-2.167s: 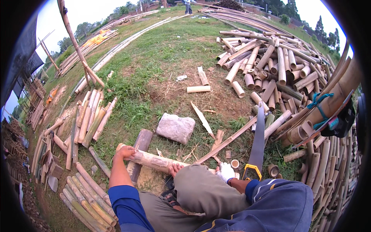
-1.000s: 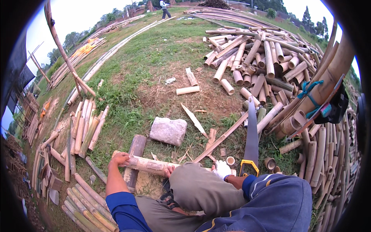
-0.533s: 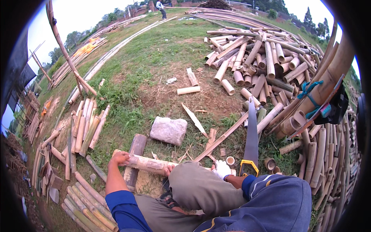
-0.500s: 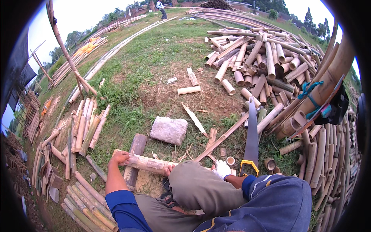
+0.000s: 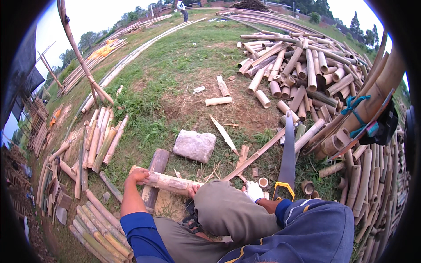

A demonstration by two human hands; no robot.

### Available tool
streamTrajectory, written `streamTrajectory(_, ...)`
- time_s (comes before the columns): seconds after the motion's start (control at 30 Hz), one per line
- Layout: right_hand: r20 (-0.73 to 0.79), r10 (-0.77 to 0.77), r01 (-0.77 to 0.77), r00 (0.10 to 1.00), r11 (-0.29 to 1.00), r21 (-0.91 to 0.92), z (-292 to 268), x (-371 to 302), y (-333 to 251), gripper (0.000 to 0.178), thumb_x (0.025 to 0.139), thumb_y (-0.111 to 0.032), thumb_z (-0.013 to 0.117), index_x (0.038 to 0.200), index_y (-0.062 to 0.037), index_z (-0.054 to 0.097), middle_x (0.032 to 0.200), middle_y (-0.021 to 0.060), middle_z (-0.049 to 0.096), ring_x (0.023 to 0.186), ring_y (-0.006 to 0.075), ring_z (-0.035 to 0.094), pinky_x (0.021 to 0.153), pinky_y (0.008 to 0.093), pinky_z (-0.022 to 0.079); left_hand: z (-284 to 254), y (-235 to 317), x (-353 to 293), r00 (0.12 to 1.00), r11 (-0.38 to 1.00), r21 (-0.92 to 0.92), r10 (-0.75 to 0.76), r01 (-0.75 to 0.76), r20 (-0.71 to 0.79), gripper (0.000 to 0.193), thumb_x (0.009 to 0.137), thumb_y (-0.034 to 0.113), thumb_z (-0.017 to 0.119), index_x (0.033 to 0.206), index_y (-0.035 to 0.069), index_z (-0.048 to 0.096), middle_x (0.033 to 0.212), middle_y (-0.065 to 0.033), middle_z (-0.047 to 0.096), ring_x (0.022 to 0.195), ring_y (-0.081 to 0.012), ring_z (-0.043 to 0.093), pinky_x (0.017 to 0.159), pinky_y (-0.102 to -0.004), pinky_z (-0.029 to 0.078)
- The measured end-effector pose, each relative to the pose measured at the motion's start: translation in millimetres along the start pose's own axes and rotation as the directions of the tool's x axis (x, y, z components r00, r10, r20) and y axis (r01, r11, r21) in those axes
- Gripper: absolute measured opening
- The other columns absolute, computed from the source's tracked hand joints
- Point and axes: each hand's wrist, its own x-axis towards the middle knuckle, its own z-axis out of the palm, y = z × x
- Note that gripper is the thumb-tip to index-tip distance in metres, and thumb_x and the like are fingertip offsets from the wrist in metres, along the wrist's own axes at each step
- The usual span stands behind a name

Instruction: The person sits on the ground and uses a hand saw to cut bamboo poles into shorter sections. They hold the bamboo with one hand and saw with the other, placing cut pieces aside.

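Observation:
My left hand (image 5: 139,175) is wrapped round the left end of a pale bamboo piece (image 5: 169,182), which lies across a darker, thicker log (image 5: 156,168). My knee hides the middle of that bamboo. Beside the knee, bare fingers or toes touch it; I cannot tell which. My right hand (image 5: 253,191), in a white glove, is closed over the bamboo near its right end; its grip is partly hidden. Just right of that hand is a handsaw (image 5: 287,160) with a yellow-edged handle, its blade pointing away from me. Neither hand is on the saw.
A pale stone block (image 5: 194,146) sits on the grass ahead. Cut bamboo is heaped at the far right (image 5: 302,70), with more rows at the left (image 5: 103,136) and lower left (image 5: 101,232). Upright bamboo poles (image 5: 368,105) tied with blue cord stand at the right. A person (image 5: 182,11) is far off.
The whole view has shifted slightly as my head moved. Both hands keep their places on the bamboo, and the saw stays where it was. The distant person's stance differs a little.

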Motion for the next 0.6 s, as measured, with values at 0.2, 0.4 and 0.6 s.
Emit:
streamTrajectory(0.2, 0.054, 0.019, -0.018, 0.998, 1.0, -0.015, 1, 3, 0, 0.041, 0.103, -0.035, 0.058, 0.125, -0.0015, 0.067, 0.117, 0.0274, 0.07, 0.112, 0.047, 0.067, 0.098, 0.0577, 0.056, 4, 3, -8, 1.0, 1.0, 0.028, -0.009, 0.009, 0.004, 0.032, 0.11, 0.033, 0.069, 0.141, 0.023, 0.069, 0.118, 0.0009, 0.081, 0.095, -0.0129, 0.079, 0.08, -0.0362, 0.06)
streamTrajectory(0.4, 0.037, 0.025, -0.024, 0.999, 1.0, -0.02, 4, 2, 7, 0.041, 0.104, -0.038, 0.057, 0.123, -0.0032, 0.067, 0.117, 0.0255, 0.07, 0.11, 0.0463, 0.068, 0.096, 0.0572, 0.056, 6, 4, -4, 1.0, 1.0, 0.028, 0.002, -0.003, 0.012, 0.037, 0.11, 0.033, 0.069, 0.146, 0.024, 0.067, 0.119, 0.0008, 0.081, 0.097, -0.0139, 0.079, 0.084, -0.0383, 0.06)
streamTrajectory(0.6, 0.049, 0.025, -0.025, 0.999, 1.0, -0.008, 2, 1, 1, 0.042, 0.104, -0.037, 0.056, 0.123, -0.0012, 0.067, 0.12, 0.0271, 0.07, 0.114, 0.0467, 0.066, 0.1, 0.0567, 0.055, 3, -5, 0, 1.0, 1.0, 0.026, 0.016, -0.017, 0.017, 0.043, 0.108, 0.035, 0.072, 0.148, 0.023, 0.066, 0.12, -0.0007, 0.081, 0.1, -0.016, 0.079, 0.086, -0.0413, 0.06)
